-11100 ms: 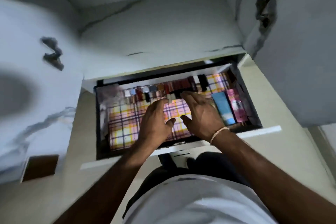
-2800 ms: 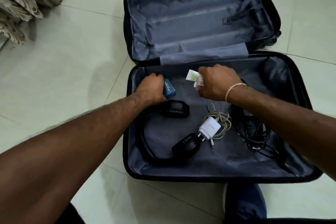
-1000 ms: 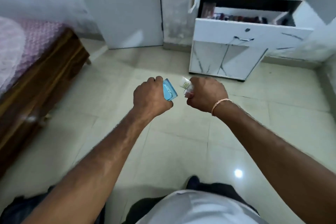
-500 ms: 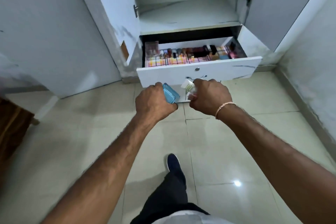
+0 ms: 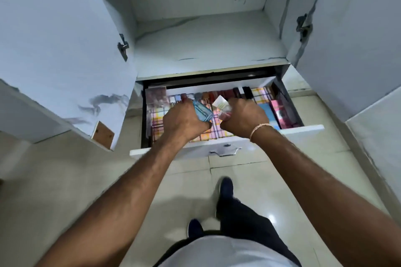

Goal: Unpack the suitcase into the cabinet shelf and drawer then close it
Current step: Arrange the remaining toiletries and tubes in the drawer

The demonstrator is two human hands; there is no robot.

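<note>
View from a head-worn cam, looking down over two bare forearms at a white cabinet w/ both doors swung open.

The drawer (image 5: 303, 131) is pulled out toward the person, its front panel nearest the camera. Inside, a checked liner (image 5: 213, 129) in pink, yellow & white covers the bottom. A row of small bottles (image 5: 219, 94) stands along the back wall; boxes incl. a pink one (image 5: 281, 112) sit at the right end. Above the drawer is the cabinet shelf (image 5: 206, 50).

Both hands hover over the middle of the drawer, close together, knuckles up. The left hand (image 5: 184, 120) is curled round a small blue bottle (image 5: 202, 111); the bottle sticks out of the fist toward the right hand, its long axis slanting from back-left to front-right. The right hand (image 5: 245, 118), w/ a pale bracelet at the wrist, grips a white tube (image 5: 221, 102) whose end pokes up & back toward the bottle row; something small & pale also shows under the fist, can't tell what.

What the next move likely turns on: bare liner lies directly below both fists, in front of the bottle row. The left hand is nearer the open left stretch of liner, the right nearer the boxes. Judging by this, each item prob goes almost straight down. The suitcase isn't in view.
</note>
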